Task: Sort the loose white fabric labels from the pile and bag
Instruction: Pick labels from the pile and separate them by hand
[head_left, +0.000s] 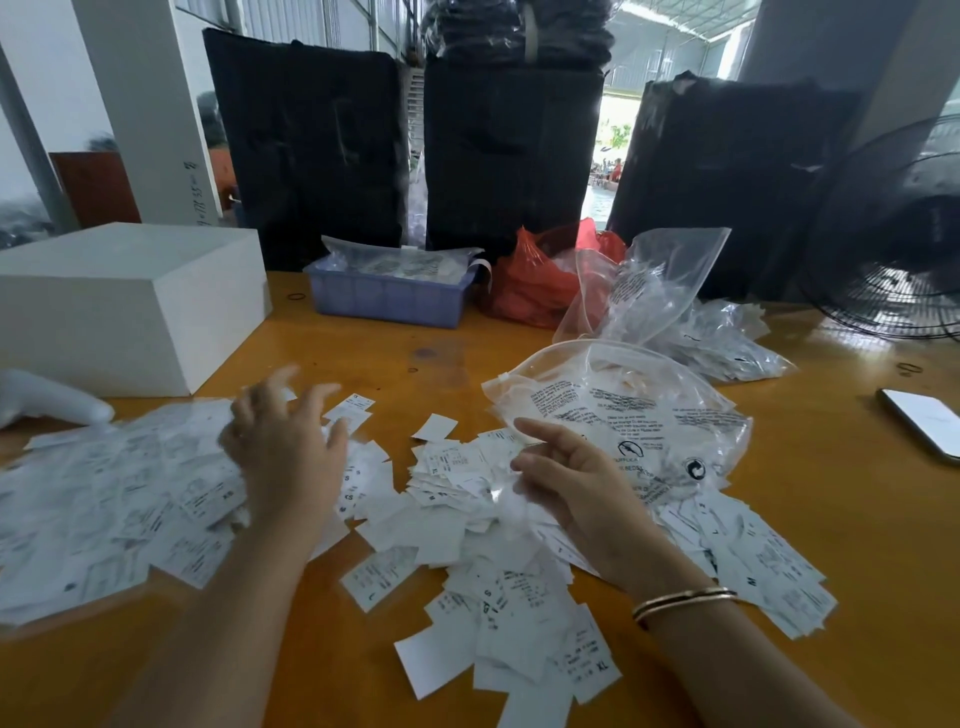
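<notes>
The loose white labels (467, 525) are heaped on the worktop (831, 545), beside the clear bag (623, 415). The left hand (285, 447) is blurred, fingers spread above them; the right hand (576, 483) is held open, nothing pinched. Thin, limp and light, they are judged best pinched singly at an edge.

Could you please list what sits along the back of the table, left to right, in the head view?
White box → blue tray → red bag → clear bags → fan.
</notes>
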